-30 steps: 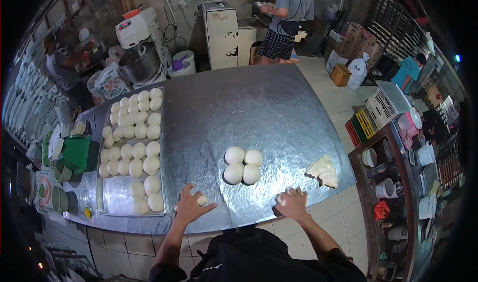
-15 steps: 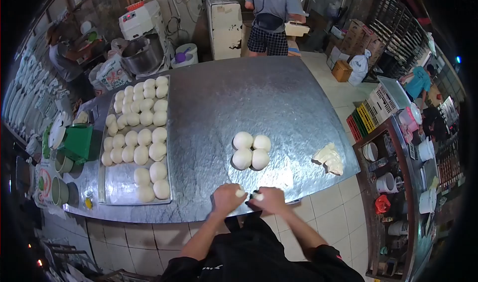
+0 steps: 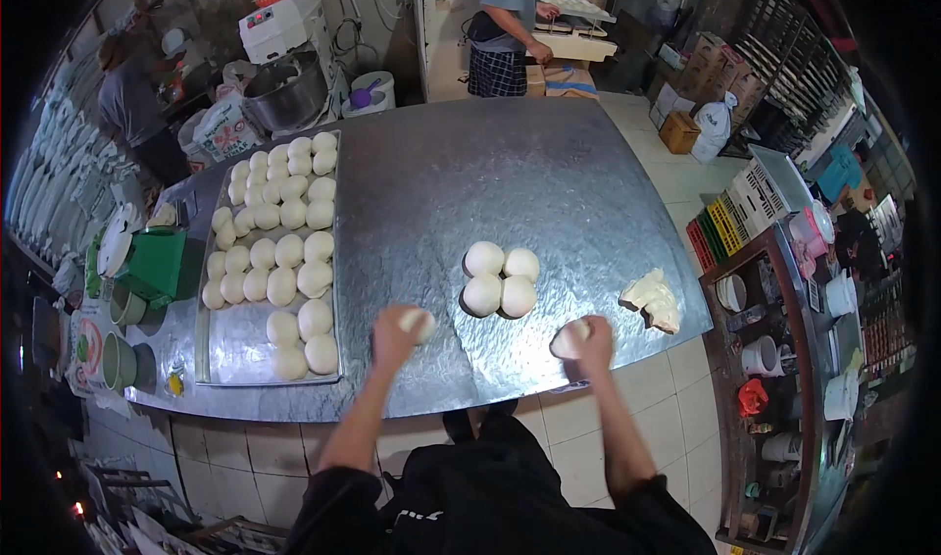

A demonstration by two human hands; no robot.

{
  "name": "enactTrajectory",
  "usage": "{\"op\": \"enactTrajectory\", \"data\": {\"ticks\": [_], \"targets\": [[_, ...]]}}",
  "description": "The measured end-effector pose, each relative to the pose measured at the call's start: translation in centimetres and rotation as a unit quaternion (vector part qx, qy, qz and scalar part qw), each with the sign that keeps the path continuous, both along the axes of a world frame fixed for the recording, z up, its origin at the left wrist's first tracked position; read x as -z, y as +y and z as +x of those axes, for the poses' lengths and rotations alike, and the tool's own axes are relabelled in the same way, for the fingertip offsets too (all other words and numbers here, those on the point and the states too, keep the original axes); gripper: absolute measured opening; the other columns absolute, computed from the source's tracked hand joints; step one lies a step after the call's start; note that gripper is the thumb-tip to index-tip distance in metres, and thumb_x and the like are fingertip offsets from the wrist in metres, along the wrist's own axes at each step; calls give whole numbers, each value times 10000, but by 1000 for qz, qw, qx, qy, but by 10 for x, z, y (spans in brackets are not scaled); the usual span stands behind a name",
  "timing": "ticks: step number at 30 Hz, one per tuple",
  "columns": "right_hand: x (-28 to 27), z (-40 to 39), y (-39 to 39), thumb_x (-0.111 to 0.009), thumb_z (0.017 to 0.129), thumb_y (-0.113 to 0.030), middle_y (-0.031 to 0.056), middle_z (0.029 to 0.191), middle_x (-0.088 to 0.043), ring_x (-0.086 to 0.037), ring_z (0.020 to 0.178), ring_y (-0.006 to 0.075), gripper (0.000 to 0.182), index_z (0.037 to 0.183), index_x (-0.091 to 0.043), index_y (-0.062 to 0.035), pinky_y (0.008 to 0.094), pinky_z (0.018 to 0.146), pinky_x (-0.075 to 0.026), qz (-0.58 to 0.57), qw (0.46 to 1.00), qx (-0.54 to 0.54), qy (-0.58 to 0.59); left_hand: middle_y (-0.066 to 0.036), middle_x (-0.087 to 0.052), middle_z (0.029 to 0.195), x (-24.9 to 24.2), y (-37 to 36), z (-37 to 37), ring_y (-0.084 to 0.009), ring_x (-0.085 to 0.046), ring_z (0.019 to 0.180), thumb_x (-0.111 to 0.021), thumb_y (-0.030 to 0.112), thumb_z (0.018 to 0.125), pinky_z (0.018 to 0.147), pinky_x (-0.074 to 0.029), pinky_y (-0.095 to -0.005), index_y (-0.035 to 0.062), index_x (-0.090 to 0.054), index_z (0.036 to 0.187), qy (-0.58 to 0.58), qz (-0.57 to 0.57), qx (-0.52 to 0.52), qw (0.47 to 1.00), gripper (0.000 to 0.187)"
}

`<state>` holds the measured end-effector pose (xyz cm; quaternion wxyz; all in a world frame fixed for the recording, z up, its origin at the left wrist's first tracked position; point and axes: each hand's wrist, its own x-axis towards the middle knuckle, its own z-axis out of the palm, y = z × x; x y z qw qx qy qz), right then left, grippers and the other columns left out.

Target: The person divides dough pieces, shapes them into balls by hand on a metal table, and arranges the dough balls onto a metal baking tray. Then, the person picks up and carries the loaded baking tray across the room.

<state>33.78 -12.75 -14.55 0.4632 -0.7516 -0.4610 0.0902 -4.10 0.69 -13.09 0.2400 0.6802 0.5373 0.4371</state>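
Observation:
My left hand (image 3: 396, 335) is cupped over a dough ball (image 3: 419, 322) on the steel table (image 3: 510, 182), near the front edge. My right hand (image 3: 586, 343) is cupped over a second dough ball (image 3: 568, 338) further right. Between and beyond my hands sits a cluster of several round dough balls (image 3: 501, 278). A ragged lump of raw dough (image 3: 654, 298) lies at the table's right edge, close to my right hand.
A metal tray (image 3: 235, 354) with several rows of dough balls lies left of my left hand. A green scale (image 3: 153, 266) and bowls stand further left. A mixer (image 3: 284, 60) is behind. One person (image 3: 502, 25) works at the back, another person (image 3: 127, 99) at the far left.
My hands were apart, came together at the front edge half a second ago, and have now spread apart and moved forward, each with a dough ball under it.

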Motion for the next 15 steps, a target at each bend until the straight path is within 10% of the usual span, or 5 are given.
{"op": "enactTrajectory", "data": {"ticks": [6,8,10,13,15], "targets": [[-65,-112,-15,-739,753,-477,197,816,-704,-692,814,404,427,800,-684,-55,499,746,-544,-297,919,-237,-102,-119,-687,807,-44,-79,76,-322,-684,805,-819,483,729,733,-539,-432,93,-664,834,247,-102,146,952,433],[-60,-68,-9,-747,767,-419,221,772,-689,-698,788,386,364,770,-720,-56,489,721,-548,-242,946,-197,92,-135,-684,901,-67,-63,40,-329,-666,904,-813,497,733,789,-528,-449,89,-661,855,204,-180,158,949,452],[-59,-51,-29,-747,767,-364,205,725,-668,-685,756,358,309,794,-735,-56,458,716,-544,-197,969,-142,-42,-150,-681,995,-69,-52,25,-337,-648,1004,-808,510,738,845,-516,-466,85,-659,876,157,-248,168,941,471],[-67,-67,-10,-754,758,-331,157,770,-649,-638,704,319,299,818,-708,-42,435,710,-532,-73,938,-191,-281,-146,-461,1396,-41,-56,31,-385,-346,1346,-821,481,750,1026,-343,-600,55,-659,932,257,-12,214,942,491],[-58,-54,35,-763,782,-220,115,832,-648,-628,725,279,215,885,-697,-43,399,751,-526,74,947,-97,-296,-137,-574,1261,-21,-6,39,-346,-483,1241,-807,407,790,1007,-403,-525,43,-682,997,213,-26,177,961,437]]}}
